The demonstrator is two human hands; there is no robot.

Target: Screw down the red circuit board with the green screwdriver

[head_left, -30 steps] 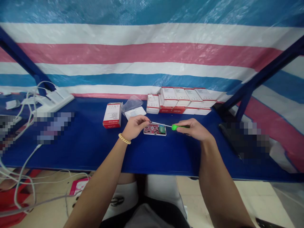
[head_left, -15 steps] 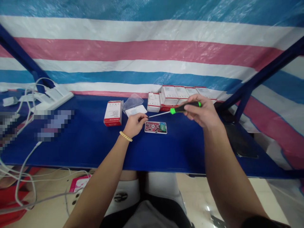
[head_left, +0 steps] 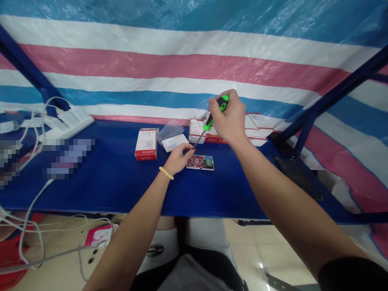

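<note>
My right hand (head_left: 230, 118) is raised above the blue table and grips a screwdriver (head_left: 212, 119) with a green and black handle, held steeply with its tip pointing down-left. My left hand (head_left: 179, 157), a yellow bracelet on its wrist, rests on the table with its fingers pinched around the screwdriver's tip. Just right of it lies a red circuit board in a white shell (head_left: 200, 162).
A red and white box (head_left: 146, 144) stands to the left, with a clear bag and white cover (head_left: 172, 139) beside it. Several similar boxes (head_left: 258, 126) are stacked at the back. A white power strip (head_left: 68, 123) with cables lies far left; a dark object (head_left: 298, 173) sits at right.
My right hand has lifted the screwdriver's handle from nearly flat over the board to steeply upright, moving up and left. My left hand has stayed pinched at the tip.
</note>
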